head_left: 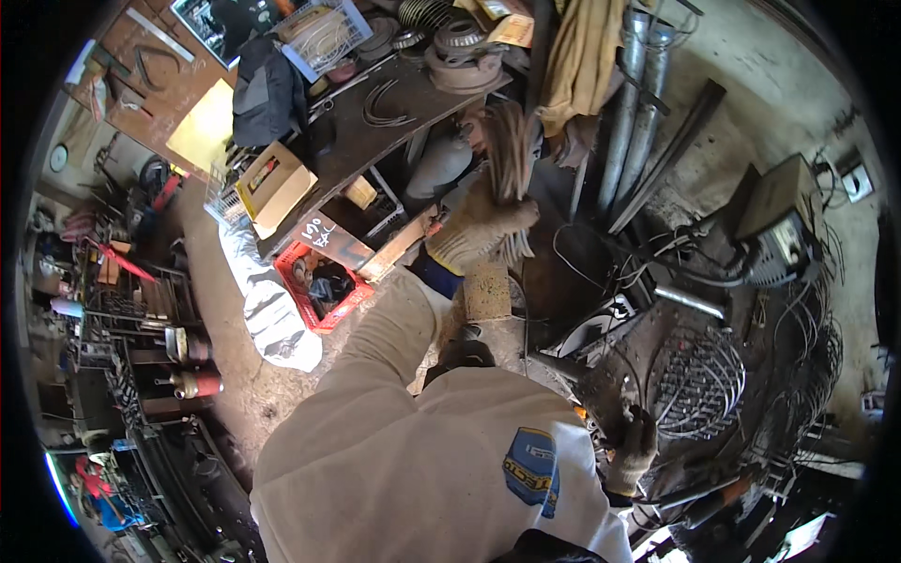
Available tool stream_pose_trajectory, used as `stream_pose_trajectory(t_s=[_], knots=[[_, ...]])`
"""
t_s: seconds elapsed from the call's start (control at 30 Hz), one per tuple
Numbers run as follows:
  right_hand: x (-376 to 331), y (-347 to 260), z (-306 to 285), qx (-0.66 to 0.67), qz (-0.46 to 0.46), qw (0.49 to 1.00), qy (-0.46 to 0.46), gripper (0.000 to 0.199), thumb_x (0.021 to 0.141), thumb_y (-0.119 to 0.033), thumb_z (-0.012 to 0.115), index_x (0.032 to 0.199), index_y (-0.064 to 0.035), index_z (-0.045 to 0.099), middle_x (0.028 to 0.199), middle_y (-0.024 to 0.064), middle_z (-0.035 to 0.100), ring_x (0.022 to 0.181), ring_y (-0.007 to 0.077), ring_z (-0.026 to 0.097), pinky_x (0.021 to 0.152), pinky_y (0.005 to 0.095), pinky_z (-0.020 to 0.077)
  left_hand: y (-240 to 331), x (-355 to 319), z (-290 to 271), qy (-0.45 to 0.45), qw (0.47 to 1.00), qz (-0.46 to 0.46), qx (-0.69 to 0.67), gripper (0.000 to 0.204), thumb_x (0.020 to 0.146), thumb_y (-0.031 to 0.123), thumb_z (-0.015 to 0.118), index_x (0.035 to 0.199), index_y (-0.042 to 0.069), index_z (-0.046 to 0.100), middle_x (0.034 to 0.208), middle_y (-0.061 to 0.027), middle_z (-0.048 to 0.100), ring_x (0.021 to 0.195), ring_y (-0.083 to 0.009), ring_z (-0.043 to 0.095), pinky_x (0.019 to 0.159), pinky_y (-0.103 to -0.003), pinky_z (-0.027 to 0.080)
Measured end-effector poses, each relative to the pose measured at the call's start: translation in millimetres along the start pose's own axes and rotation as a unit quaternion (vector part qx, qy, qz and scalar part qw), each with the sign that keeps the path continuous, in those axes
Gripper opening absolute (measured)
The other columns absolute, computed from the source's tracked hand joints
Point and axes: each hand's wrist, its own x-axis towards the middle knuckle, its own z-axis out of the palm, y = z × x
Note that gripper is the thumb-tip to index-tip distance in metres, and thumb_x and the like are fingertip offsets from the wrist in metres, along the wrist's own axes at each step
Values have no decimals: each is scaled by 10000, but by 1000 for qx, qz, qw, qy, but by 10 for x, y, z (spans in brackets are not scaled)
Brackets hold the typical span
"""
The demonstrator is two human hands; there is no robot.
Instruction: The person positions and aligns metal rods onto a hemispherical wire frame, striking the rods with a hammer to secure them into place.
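So, two gloved hands here. The left hand point(483, 230) is closed around one bundle of thin brownish rods point(508, 155), which sits up in front of the body near the bench point(352, 141), ends poking out on both sides of the fist. Way too many rods to count. The right hand point(636, 448) is low on the right, just beside one heap of curved rods point(699, 380); it looks curled, but I can't tell if it's gripping anything.

Other counts: one open cardboard box point(275, 188) at the bench's left end, one red crate point(319, 314) down below with mixed bits in it, one white sack point(272, 314) beside that, two grey pipes point(633, 108) leaning by the wall, one speckled block point(488, 291) under the left hand.
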Motion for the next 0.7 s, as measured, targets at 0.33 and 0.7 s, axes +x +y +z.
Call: stream_pose_trajectory(t_s=[0.33, 0.7], knots=[[241, 274, 194, -120, 66, 983, 120, 315, 1038, -226, 522, 1141, 21, 689, 1109, 127, 711, 1004, 238, 648, 893, 358, 511, -329, 1218, -2163, 146, 984, -53, -92, 379, 837, 91, 745, 1182, 21, 606, 975, -31, 666, 797, -161, 663, 700, -327, 573], [609, 198, 477, -157, 171, 950, 207, 319, 1037, -236, 528, 1140, 18, 689, 1106, 124, 710, 998, 234, 647, 889, 355, 510, -1564, 2613, -3643, 255, 832, 10, -494, 128, 790, 243, 726, 872, 148, 697, 908, -74, 729, 824, -303, 698, 787, -515, 598]])
